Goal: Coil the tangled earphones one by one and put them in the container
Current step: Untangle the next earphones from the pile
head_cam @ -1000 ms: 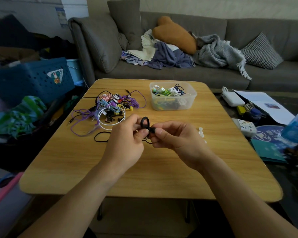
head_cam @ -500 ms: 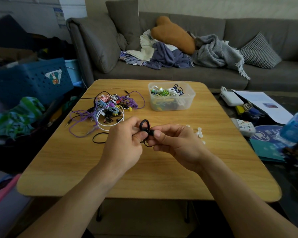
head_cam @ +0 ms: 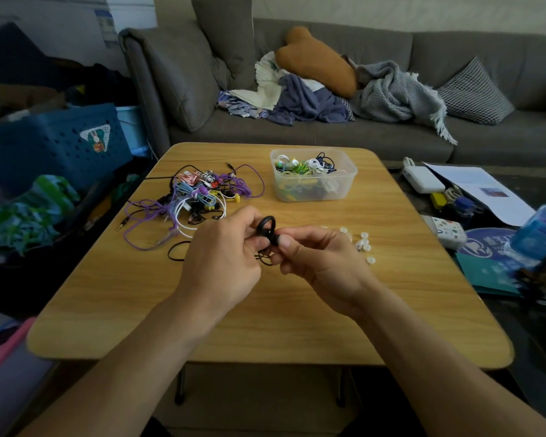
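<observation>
Over the middle of the wooden table, both hands hold black earphones. My left hand pinches the small black coil from the left. My right hand pinches the same coil from the right with thumb and fingers. A loop of the black cable trails left onto the table. A tangled pile of earphones, purple, white, blue and yellow, lies at the back left. The clear plastic container at the back centre holds several coiled earphones.
Small white ear tips lie scattered to the right of my hands. A grey sofa with cushions and clothes stands behind the table. A blue crate sits on the left; papers, a bottle and small items lie on the right.
The hands have stayed together over the table with the black coil between them; only small finger shifts show. The camera view has moved slightly.
</observation>
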`<state>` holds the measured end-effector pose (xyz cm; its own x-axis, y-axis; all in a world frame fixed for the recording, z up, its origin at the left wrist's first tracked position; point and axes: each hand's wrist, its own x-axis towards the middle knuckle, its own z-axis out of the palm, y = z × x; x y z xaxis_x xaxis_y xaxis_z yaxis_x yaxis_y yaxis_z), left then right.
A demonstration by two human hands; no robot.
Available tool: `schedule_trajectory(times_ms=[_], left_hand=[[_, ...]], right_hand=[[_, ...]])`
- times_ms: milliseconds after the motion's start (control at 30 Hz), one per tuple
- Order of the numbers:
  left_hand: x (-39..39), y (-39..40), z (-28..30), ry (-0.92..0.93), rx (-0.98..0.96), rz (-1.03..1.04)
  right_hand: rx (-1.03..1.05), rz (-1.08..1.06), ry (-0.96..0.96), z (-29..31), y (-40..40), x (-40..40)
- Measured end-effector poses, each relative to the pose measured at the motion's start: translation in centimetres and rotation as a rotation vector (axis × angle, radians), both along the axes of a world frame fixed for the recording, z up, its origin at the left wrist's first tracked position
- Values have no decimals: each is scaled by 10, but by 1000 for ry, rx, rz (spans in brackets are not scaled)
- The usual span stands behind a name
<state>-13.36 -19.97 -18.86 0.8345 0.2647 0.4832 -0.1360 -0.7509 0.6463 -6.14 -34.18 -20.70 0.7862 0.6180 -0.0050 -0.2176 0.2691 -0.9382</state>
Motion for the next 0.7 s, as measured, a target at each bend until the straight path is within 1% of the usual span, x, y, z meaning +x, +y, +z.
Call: schedule_trajectory(times_ms=[200,267,333,400,433,567,700], left_hand=[[-4,-3,4,-87,115,-2],[-4,-3,3,-105,159,7],[-3,-2,1,-101,138,15],[-3,-1,-2,-66,58,37],[-4,0,-3,-41,19,56],[-6,0,-7,98,-162,84],[-7,1,-4,216,-333,70]], right_hand=[[125,54,337,3,8,-9],[145,69,383,2,9,-9],[139,56,351,1,9,-9],[94,11,229,-1,8,-8],[60,-15,129,-2,8,-8],[-135,-119,-349,-5,7,-4],[-280,-196,-631,-2,8,1]])
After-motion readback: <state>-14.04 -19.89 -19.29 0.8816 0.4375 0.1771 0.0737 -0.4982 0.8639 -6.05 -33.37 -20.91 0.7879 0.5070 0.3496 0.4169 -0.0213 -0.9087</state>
